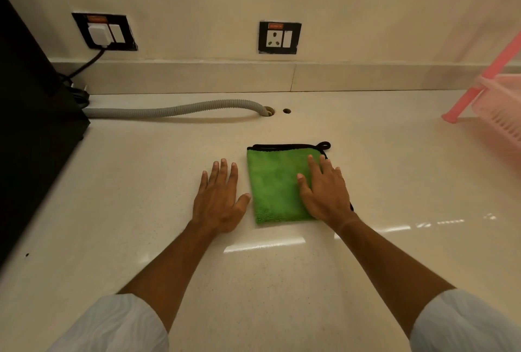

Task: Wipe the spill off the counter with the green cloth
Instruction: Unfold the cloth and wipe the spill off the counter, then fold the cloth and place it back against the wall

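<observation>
Right hand flat on the cloth, ready to wipe

The folded fluffy green cloth with black trim (275, 185) lies mid-bench, long side pointing toward the back wall. The right hand (324, 191) presses on its right half, fingers (313, 165) spread flat, not gripping. The left hand (218, 196) rests open just beside it on the shiny cream bench (141, 182). I see no spill.

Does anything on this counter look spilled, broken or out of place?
No spill shows on the pale stone counter; its bright streaks look like light reflections. The folded green cloth with black trim lies flat under the right hand. Nothing looks broken.
</observation>
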`<state>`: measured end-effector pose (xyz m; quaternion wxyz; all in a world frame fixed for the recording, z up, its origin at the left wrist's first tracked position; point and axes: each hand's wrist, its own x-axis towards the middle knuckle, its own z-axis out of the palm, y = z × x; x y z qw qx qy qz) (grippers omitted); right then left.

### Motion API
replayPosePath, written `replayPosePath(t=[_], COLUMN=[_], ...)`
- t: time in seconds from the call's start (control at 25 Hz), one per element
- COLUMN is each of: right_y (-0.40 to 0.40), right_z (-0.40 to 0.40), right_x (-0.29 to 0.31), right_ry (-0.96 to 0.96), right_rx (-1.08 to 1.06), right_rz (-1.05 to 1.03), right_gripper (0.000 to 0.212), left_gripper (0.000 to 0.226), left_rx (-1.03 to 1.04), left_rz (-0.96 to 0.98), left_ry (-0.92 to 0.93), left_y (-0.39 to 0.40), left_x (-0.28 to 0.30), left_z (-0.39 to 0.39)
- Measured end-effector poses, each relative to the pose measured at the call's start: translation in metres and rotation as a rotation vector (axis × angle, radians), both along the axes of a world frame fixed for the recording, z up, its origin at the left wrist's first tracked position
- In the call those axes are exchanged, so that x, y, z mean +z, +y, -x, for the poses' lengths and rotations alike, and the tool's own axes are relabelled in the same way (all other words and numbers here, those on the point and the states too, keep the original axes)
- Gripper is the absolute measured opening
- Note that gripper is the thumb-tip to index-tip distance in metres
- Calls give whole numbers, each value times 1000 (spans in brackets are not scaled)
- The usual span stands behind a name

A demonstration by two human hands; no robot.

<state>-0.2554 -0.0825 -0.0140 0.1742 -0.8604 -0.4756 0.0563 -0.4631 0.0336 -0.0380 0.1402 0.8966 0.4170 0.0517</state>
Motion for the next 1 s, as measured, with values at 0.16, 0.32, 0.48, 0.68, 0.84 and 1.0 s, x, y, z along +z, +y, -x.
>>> replayPosePath(t=[0.16,0.32,0.48,0.68,0.84,1.0], right_y=[-27,-45,-57,-64,-68,-72], right_z=[-7,-16,-28,-46,-61,-73], right_x=[10,16,16,12,10,12], right_ry=[27,44,41,8,-22,-50], right_rx=[-25,-17,83,287,481,644], right_rz=[20,30,79,69,2,-51], right_gripper=[64,66,72,62,42,26], left_gripper=[81,83,91,80,49,29], left_rx=[-50,-72,-141,-166,-180,-156], left_rz=[2,7,32,-8,-131,-154], left_ry=[-20,-28,-47,-142,-152,-88], left_y=[-11,-20,-34,-57,-73,-86], left_x=[8,19,26,29,36,41], left_z=[-5,-8,-8,-8,-15,-21])
